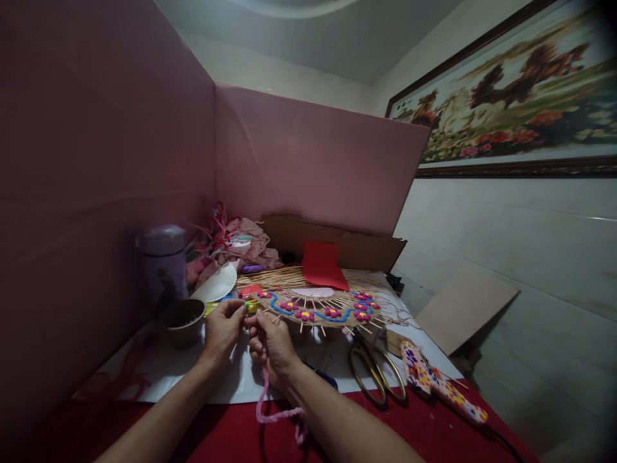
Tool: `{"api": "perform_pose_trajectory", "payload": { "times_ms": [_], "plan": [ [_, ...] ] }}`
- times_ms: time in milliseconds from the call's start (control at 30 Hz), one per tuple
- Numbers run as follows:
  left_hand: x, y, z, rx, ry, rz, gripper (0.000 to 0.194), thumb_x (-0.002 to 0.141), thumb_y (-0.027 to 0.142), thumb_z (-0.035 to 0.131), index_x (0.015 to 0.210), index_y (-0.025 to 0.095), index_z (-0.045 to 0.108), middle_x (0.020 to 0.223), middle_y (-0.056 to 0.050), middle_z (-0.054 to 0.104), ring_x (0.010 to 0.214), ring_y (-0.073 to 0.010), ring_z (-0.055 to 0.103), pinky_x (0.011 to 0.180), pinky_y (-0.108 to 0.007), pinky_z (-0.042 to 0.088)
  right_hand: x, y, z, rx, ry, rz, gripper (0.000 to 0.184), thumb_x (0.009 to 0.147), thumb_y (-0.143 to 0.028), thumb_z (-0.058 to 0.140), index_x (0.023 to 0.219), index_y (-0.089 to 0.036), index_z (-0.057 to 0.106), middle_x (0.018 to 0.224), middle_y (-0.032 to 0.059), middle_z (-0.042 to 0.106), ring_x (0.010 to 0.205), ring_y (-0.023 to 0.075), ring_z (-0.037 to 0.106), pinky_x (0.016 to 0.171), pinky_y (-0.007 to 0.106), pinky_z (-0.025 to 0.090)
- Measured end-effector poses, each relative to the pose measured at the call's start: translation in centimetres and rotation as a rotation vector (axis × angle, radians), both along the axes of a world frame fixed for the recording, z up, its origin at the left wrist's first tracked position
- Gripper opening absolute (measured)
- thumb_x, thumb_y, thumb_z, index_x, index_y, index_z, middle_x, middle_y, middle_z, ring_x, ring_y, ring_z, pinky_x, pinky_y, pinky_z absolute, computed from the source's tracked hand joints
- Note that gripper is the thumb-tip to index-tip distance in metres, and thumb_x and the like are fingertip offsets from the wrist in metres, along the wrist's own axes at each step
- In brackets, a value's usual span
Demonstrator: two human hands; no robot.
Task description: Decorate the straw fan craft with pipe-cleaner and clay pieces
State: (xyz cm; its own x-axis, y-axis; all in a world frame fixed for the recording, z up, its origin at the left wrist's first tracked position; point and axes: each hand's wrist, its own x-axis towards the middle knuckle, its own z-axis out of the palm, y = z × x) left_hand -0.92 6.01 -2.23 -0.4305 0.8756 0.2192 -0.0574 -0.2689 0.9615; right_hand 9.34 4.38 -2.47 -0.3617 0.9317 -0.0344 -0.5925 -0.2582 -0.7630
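In the head view, the left hand (224,328) has thumb and forefinger pressed together beside a tiny green bit (249,307); whether they pinch it I cannot tell. The right hand (274,347) has thumb and forefinger closed and the rest curled, apparently around a pink cord (277,418) that hangs out below. The flowered fan-shaped piece (318,314) sits just beyond the right fingertips, its thin sticks pointing towards the person. A careless push forward could bend those sticks or knock loose a flower, and the trailing cord could snag under the right forearm. A wide rightward sweep risks striking the scissors (376,379) or the patterned glue gun (448,392). On the left, the dark bowl (180,325) and pink partition (96,193) limit the elbow; drawing back over the red cloth (226,434) looks easiest.
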Motion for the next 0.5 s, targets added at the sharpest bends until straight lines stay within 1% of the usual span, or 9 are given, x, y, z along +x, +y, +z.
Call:
{"api": "perform_pose_trajectory", "payload": {
  "times_ms": [100, 200, 267, 333, 400, 433, 500],
  "plan": [
    [0.0, -0.3, 0.3, -0.014, -0.008, 0.011, 0.03, 0.051, 0.034, 0.069, 0.07, 0.013, 0.059, 0.054, 0.001, 0.058, 0.041, -0.0097, 0.047, 0.041, -0.022, 0.036, 0.1, -0.1, 0.0, -0.01, 0.008, 0.013, 0.04, 0.066, -0.051, 0.07, 0.073, -0.013, 0.056, 0.052, -0.0067, 0.049, 0.03, -0.0005, 0.031, 0.029, 0.012, 0.016],
    [-0.3, -0.7, 0.7, -0.026, -0.016, 0.038, 0.03, 0.051, 0.034, 0.069, 0.071, 0.014, 0.059, 0.053, 0.001, 0.059, 0.043, -0.0116, 0.049, 0.041, -0.023, 0.036, 0.2, -0.4, 0.0, -0.003, -0.006, 0.038, 0.038, 0.066, -0.049, 0.07, 0.072, -0.014, 0.055, 0.053, -0.0065, 0.05, 0.03, 0.0, 0.031, 0.029, 0.012, 0.015],
    [-0.6, -1.1, 1.0, -0.033, -0.015, 0.064, 0.029, 0.05, 0.032, 0.07, 0.069, 0.013, 0.06, 0.052, 0.0, 0.059, 0.045, -0.0121, 0.05, 0.042, -0.022, 0.036, 0.3, -0.7, -0.2, 0.042, -0.034, 0.088, 0.036, 0.066, -0.047, 0.07, 0.073, -0.015, 0.054, 0.053, -0.0063, 0.051, 0.03, 0.0004, 0.031, 0.028, 0.013, 0.014],
    [-1.1, -1.5, 1.4, -0.045, -0.013, 0.078, 0.028, 0.049, 0.031, 0.071, 0.068, 0.013, 0.061, 0.053, 0.0, 0.06, 0.046, -0.0117, 0.05, 0.042, -0.021, 0.035, 0.4, -1.2, -0.2, 0.135, -0.06, 0.137, 0.035, 0.067, -0.044, 0.07, 0.078, -0.016, 0.053, 0.052, -0.0065, 0.052, 0.029, 0.0007, 0.029, 0.028, 0.013, 0.014],
    [-1.4, -2.0, 1.8, -0.069, -0.026, 0.038, 0.029, 0.05, 0.033, 0.073, 0.067, 0.012, 0.062, 0.053, 0.0, 0.059, 0.044, -0.0103, 0.048, 0.04, -0.02, 0.032, 0.5, -1.8, -0.1, 0.242, -0.066, 0.159, 0.035, 0.07, -0.042, 0.068, 0.086, -0.017, 0.051, 0.051, -0.007, 0.053, 0.028, 0.0013, 0.028, 0.028, 0.014, 0.015],
    [-1.6, -2.2, 2.0, -0.078, -0.036, -0.011, 0.03, 0.05, 0.034, 0.073, 0.067, 0.012, 0.062, 0.051, 0.0, 0.059, 0.042, -0.0092, 0.046, 0.039, -0.02, 0.03, 0.6, -2.1, 0.0, 0.285, -0.063, 0.163, 0.035, 0.072, -0.041, 0.067, 0.09, -0.018, 0.049, 0.052, -0.007, 0.054, 0.028, 0.0016, 0.028, 0.028, 0.014, 0.015],
    [-1.7, -2.7, 2.4, -0.081, -0.061, -0.15, 0.031, 0.053, 0.037, 0.074, 0.065, 0.012, 0.06, 0.049, 0.002, 0.056, 0.039, -0.0065, 0.04, 0.038, -0.019, 0.026, 0.9, -2.7, 0.4, 0.345, -0.057, 0.161, 0.035, 0.075, -0.04, 0.063, 0.096, -0.019, 0.045, 0.055, -0.0068, 0.055, 0.028, 0.0023, 0.028, 0.028, 0.014, 0.016]
  ]
}}
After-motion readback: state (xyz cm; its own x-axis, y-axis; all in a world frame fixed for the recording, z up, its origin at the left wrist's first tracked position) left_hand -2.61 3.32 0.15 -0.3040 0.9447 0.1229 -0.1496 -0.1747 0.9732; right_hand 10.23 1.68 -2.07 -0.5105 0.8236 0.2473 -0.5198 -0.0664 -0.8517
